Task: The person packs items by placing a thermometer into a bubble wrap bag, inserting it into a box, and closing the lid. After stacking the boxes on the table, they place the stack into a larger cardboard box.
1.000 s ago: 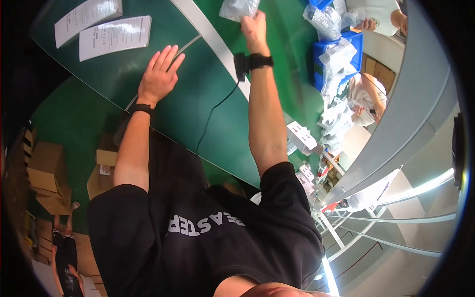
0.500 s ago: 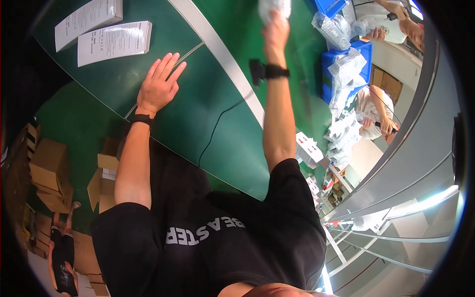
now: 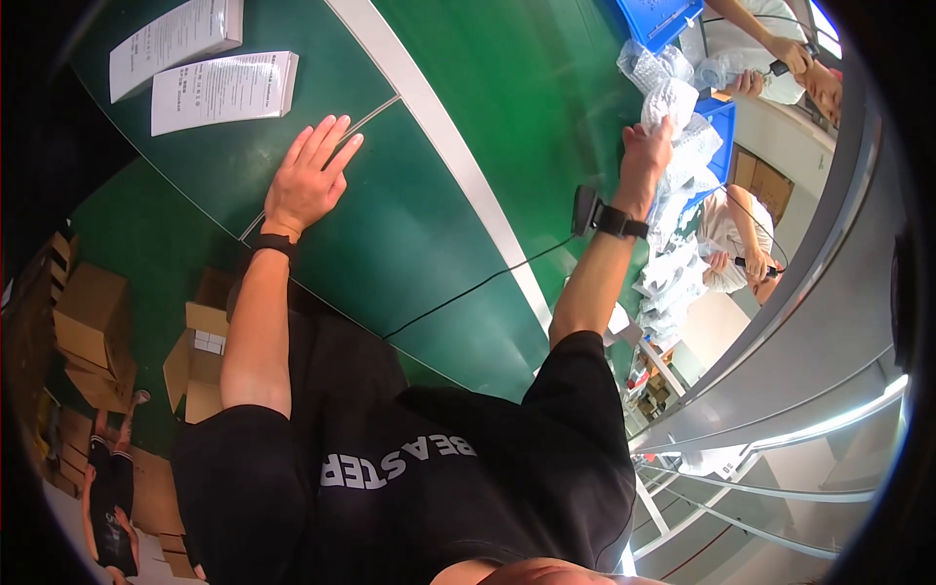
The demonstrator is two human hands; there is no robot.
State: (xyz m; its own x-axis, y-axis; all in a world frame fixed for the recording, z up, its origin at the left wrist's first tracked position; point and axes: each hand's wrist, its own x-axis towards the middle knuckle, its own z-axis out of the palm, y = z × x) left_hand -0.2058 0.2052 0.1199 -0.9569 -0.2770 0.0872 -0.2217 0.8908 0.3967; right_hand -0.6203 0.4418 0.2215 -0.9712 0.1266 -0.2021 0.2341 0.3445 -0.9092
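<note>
My right hand [image 3: 647,154] reaches across the green belt to its far right side. Its fingers are closed on a bubble-wrapped item [image 3: 670,103], a whitish bundle whose contents I cannot make out. That bundle is beside a heap of similar bubble-wrapped packages [image 3: 673,263]. On the near green tabletop [image 3: 409,224], my left hand [image 3: 304,185] lies flat with its fingers stretched out, holding nothing. Beyond it are two stacks of printed white sheets or leaflets, a nearer stack [image 3: 222,94] and a farther stack [image 3: 175,44].
Blue bins [image 3: 658,19] stand along the belt's far side, where two people work with handheld tools. A pale metal rail [image 3: 429,107] divides tabletop and belt. From my right wristband a black cable [image 3: 478,286] crosses the table. Cardboard boxes [image 3: 93,317] stand at left, near another person.
My right hand has swung right with the bubble-wrapped item, from over the belt's far middle to the heap of packages. My left hand has stayed almost still, flat on the table.
</note>
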